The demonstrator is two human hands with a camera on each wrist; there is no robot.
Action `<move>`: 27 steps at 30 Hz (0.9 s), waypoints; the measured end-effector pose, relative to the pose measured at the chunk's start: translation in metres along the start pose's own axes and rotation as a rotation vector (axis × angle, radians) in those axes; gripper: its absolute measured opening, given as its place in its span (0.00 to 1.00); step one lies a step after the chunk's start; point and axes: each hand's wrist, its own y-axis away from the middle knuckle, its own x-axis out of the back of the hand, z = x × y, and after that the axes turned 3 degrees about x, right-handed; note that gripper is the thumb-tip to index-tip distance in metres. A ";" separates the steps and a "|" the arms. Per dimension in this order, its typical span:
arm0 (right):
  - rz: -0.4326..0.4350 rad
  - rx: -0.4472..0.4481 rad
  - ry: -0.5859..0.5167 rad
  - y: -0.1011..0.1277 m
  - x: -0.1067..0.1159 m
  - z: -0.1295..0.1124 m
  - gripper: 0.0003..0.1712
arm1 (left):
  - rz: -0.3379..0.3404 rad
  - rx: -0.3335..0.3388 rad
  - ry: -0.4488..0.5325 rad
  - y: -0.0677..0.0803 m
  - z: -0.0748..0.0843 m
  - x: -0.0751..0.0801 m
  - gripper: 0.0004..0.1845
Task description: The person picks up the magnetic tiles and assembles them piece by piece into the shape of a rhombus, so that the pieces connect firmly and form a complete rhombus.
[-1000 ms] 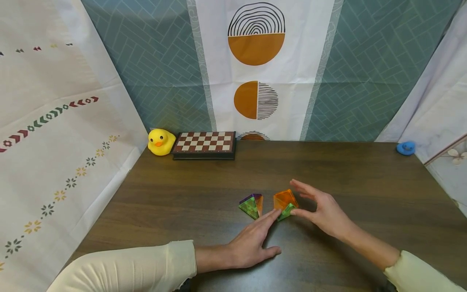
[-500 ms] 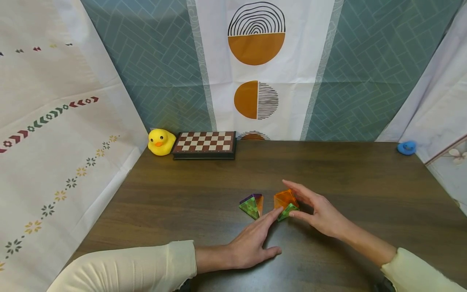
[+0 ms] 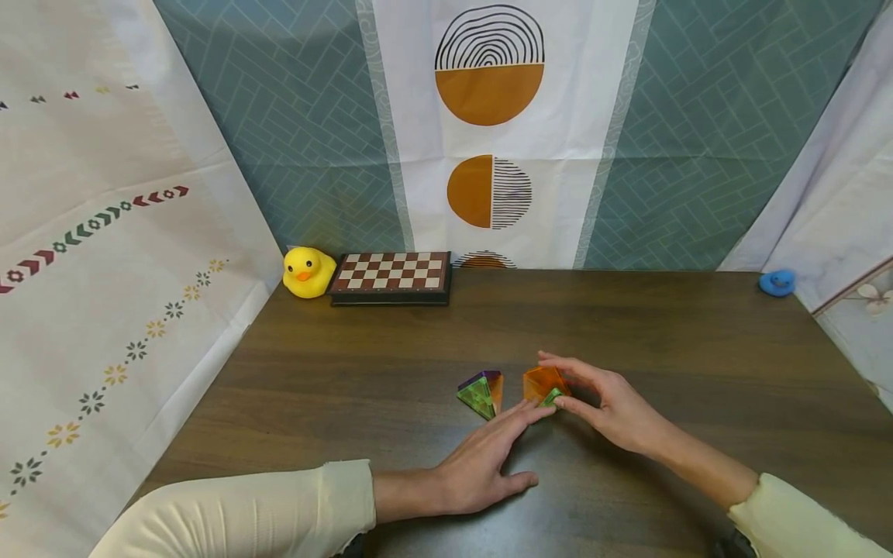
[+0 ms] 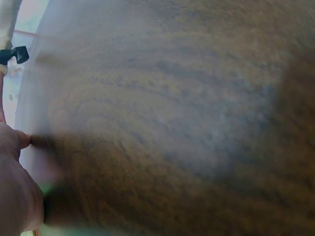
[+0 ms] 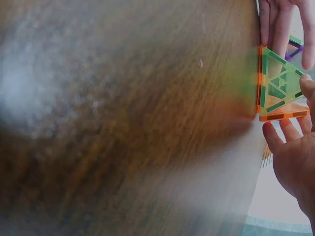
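1. The orange-and-green tile piece (image 3: 546,380), right of the chessboard (image 3: 391,273) and nearer the person, looked light, stiff and slick, best held by its edges.
2. The right hand (image 3: 617,407) pinched it between thumb and part-spread fingers.
3. The left hand (image 3: 477,470), fingers straight, touched it.

Your left grip (image 3: 483,463) stretches flat along the brown surface (image 3: 377,356), fingertips at the orange-and-green tile piece (image 3: 542,380); your right grip (image 3: 617,407) curves round its right side. A purple-green-orange piece (image 3: 480,395) lies just left. Farther back, a yellow duck (image 3: 308,273) sits beside a chessboard (image 3: 391,273).
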 end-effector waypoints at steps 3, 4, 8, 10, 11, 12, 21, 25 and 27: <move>0.004 0.000 -0.015 0.000 -0.001 0.000 0.32 | -0.011 0.003 -0.024 0.001 0.000 0.000 0.46; 0.007 0.001 -0.015 -0.001 -0.001 -0.001 0.32 | -0.015 0.007 -0.031 0.001 0.000 0.000 0.46; 0.021 0.004 -0.016 -0.001 -0.002 -0.001 0.32 | -0.026 0.022 -0.053 0.002 0.001 0.001 0.46; 0.030 0.005 -0.014 -0.001 -0.002 -0.001 0.32 | -0.031 0.028 -0.061 0.002 0.002 0.001 0.46; 0.034 0.005 -0.013 -0.001 -0.002 -0.001 0.31 | -0.033 0.032 -0.067 0.002 0.002 0.001 0.45; 0.038 0.005 -0.012 -0.001 -0.003 -0.002 0.31 | -0.035 0.035 -0.073 0.001 0.002 0.001 0.45; 0.072 0.006 0.055 0.000 -0.007 -0.003 0.30 | -0.054 0.048 -0.096 0.002 0.003 0.001 0.45; 0.088 0.036 0.096 -0.001 -0.009 -0.004 0.31 | -0.059 0.046 -0.102 0.001 0.004 0.001 0.44; 0.093 0.047 0.117 -0.001 -0.010 -0.005 0.32 | -0.062 0.044 -0.102 0.001 0.004 0.001 0.44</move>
